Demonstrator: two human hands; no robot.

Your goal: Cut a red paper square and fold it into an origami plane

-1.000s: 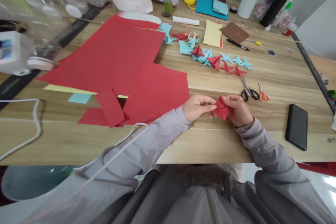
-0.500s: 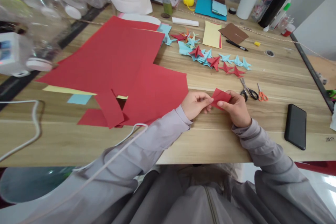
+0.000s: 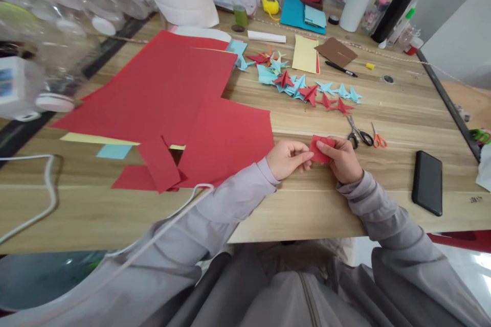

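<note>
Between both hands is a small square of red paper (image 3: 321, 149), with crease lines across it. My left hand (image 3: 289, 159) pinches its left edge between thumb and fingertips. My right hand (image 3: 343, 158) grips its right side, the thumb lying flat over the front and the fingers behind, partly hidden. Large red paper sheets (image 3: 153, 87) lie to the left of my left hand. Beyond the hands stretches a row of folded red and blue paper cranes (image 3: 297, 86).
Black-handled scissors (image 3: 359, 134) and orange-handled scissors (image 3: 378, 137) lie past my right hand. A black phone (image 3: 427, 182) is at the right. A white cable (image 3: 195, 190) crosses by my left sleeve. Yellow paper (image 3: 305, 53) and brown paper (image 3: 336, 52) lie farther back.
The red paper has turned from a tilted position to nearly square-on. My right thumb has moved up onto its face. The whole view has shifted slightly.
</note>
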